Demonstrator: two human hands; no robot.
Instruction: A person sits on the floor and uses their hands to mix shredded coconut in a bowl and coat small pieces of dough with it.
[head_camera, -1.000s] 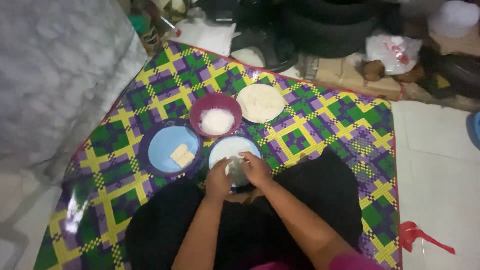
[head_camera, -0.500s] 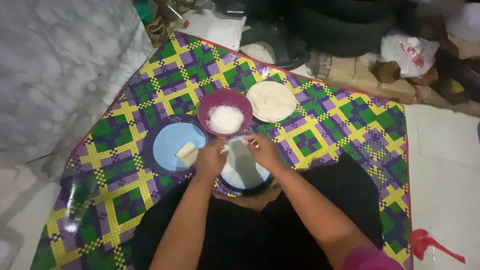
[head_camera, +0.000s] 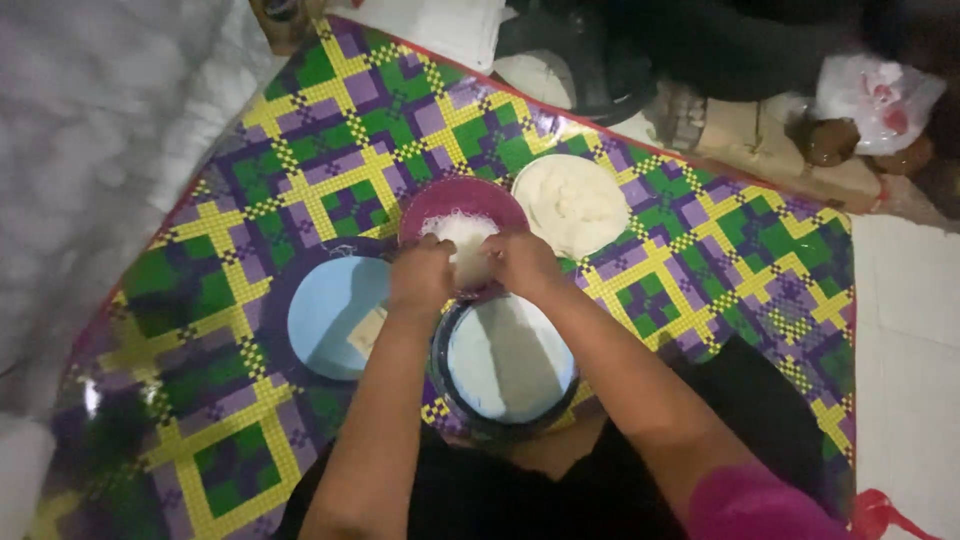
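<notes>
the white shredded, noodle-like heap (head_camera: 457, 238) is lying in the round maroon plastic bowl (head_camera: 462, 201), which is sitting on the purple, green and yellow checked plastic mat (head_camera: 320, 120) just beyond the person's knuckles. both hands are meeting over the near rim of that bowl: the left hand (head_camera: 421, 277) is curling down at the heap's left edge and the right hand (head_camera: 520, 262) is curling down at its right edge, fingertips drawn in towards each other and apparently pinching a tuft of the white strands between them, though the exact grip is hidden under the knuckles. the heap is lying straight ahead of both hands, roughly round with no clear long axis, and neither hand is plainly nearer. directly beneath the wrists a dark-rimmed round bowl with a pale, thin white sheet (head_camera: 508, 360) spread inside is resting close against the person's lap. to the left, a light blue round plate (head_camera: 325, 315) is carrying a small pale rectangular piece (head_camera: 366, 331). to the right of the maroon bowl, a flat round disc of cream dough (head_camera: 572, 203) is lying just beside it.
</notes>
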